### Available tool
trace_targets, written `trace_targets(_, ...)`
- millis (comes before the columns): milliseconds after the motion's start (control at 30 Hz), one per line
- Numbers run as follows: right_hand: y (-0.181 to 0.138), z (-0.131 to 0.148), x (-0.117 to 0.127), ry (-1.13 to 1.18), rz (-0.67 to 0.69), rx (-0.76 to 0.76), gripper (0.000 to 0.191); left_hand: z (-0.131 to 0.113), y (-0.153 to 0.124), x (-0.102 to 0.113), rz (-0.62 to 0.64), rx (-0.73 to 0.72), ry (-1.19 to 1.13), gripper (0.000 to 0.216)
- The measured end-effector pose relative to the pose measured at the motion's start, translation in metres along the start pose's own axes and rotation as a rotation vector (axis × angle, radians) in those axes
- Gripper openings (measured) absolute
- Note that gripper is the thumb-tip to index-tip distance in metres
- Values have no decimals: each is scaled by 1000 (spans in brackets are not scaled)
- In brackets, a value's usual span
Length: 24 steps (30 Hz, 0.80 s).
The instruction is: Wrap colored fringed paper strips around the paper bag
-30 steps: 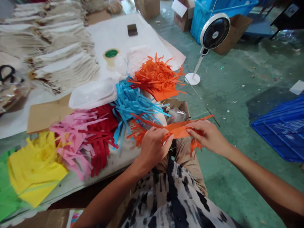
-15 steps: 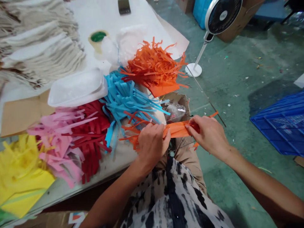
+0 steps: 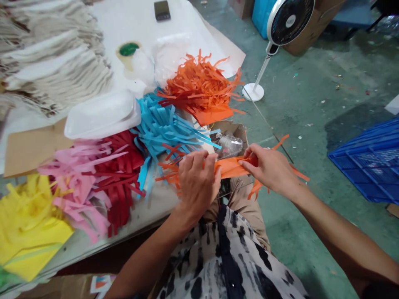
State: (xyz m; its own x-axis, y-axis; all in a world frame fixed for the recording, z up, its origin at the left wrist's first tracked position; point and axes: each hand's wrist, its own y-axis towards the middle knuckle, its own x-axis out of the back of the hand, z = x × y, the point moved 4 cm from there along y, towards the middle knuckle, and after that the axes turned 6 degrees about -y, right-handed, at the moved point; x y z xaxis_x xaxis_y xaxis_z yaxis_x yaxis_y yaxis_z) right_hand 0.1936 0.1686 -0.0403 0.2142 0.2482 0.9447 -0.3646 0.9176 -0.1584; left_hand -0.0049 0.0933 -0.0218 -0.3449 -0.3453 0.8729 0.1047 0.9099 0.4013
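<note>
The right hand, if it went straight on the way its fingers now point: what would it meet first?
The right hand would probably meet the left hand first, along the orange sheet stretched between them; depth is unclear in this view.

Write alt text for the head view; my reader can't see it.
The left hand and right hand hold a fringed orange sheet between them. Yellow fringe, pink fringe, red fringe, blue fringe and orange fringe lie on the table at left; a pedestal fan stands beyond.

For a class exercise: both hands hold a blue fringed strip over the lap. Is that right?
Not quite. The left hand and right hand hold an orange fringed strip over the lap, not a blue one; the head view shows this.
</note>
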Motion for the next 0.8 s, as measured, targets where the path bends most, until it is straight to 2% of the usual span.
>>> trace_targets(100, -1, 1, 0, -23, -5, -5, 20, -18, -11, 3, -74, -240, -62, 37)
trace_targets(200, -2, 4, -1, -37, -10, 1, 18, -31, -24, -8, 17, -382, -117, 40)
trace_targets(333, -1, 0, 3, -47, -42, -1, 17, -32, -31, -22, 178, -336, -124, 46)
trace_targets(433, 1, -20, 19, -70, -137, -12, 18, -31, -31, -23, 246, -279, -139, 48)
trace_targets(533, -9, -41, 43, -158, -316, -62, 24, -33, -28, -21, 292, -239, -150, 46)
trace_targets(600, -28, -39, 53, -228, -474, -51, 30, -35, -27, -20, 304, -226, -160, 46)
trace_targets(667, -51, -18, 47, -176, -517, 152, 39, -35, -27, -20, 314, -212, -173, 45)
trace_targets(733, -72, 12, 25, -74, -384, 472, 47, -35, -27, -20, 317, -210, -184, 41)
trace_targets(800, -83, 26, 4, -129, -334, 516, 47, -34, -28, -19, 316, -212, -196, 37)
